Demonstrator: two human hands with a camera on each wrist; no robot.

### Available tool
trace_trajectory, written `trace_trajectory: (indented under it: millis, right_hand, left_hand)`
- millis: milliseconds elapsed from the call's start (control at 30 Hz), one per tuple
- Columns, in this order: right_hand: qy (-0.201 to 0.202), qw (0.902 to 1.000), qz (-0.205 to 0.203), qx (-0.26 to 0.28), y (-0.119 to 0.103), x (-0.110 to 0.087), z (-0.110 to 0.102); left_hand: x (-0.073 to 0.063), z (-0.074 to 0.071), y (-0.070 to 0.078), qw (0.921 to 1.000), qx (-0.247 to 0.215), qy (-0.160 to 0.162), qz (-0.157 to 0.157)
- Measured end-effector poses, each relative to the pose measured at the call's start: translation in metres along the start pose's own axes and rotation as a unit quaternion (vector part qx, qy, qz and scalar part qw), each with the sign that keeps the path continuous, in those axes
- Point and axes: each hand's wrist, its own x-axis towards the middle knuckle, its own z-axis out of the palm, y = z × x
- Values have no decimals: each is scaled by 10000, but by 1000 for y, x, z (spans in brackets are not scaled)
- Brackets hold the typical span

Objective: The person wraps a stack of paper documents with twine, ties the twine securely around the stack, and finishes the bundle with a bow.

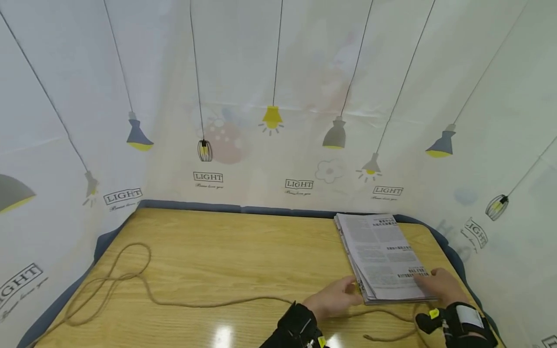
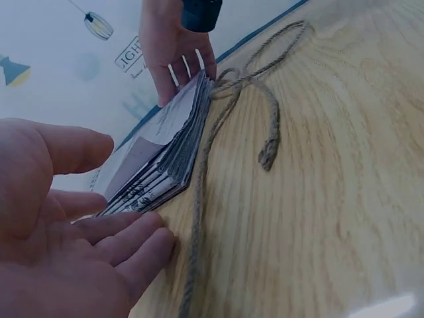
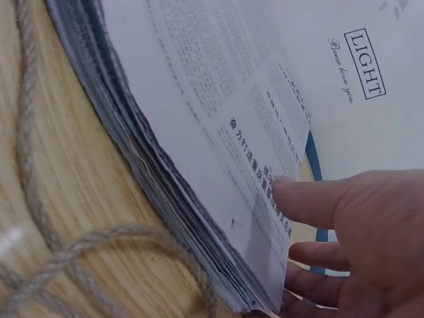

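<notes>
A stack of folded newspapers (image 1: 383, 261) lies at the right of the wooden table, its printed top sheet facing up. My left hand (image 1: 334, 298) is at the stack's near left corner. In the left wrist view its palm (image 2: 73, 258) faces up, fingers extended toward the lower edge and thumb held apart. At the right edge, my right hand (image 1: 444, 286) grips the stack. The right wrist view shows its thumb (image 3: 311, 201) on the top sheet and the other fingers at the side edge, their tips partly hidden.
A brown rope (image 1: 204, 305) runs across the table (image 1: 243, 256) from a looped heap at the left toward the stack. Its frayed end (image 2: 268, 154) lies near the stack's front edge. A dark blue border (image 1: 261, 210) rims the table, with a lamp-printed curtain (image 1: 261, 63) behind.
</notes>
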Motion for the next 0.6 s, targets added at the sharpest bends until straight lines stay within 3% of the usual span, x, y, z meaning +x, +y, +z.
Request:
trace_trajectory:
  millis: [167,333,600]
  right_hand:
    - [41,9999,61,124,0,-4,-2]
    - [68,9999,111,-3,-4,-3,2]
    - [4,9999,84,127,-2,4,3]
  left_hand:
    - [2,2,-3,9987,209,-341,329]
    - [3,1,-9,9959,478,-605,466]
    - [6,1,-12,9923,1032,-565,388]
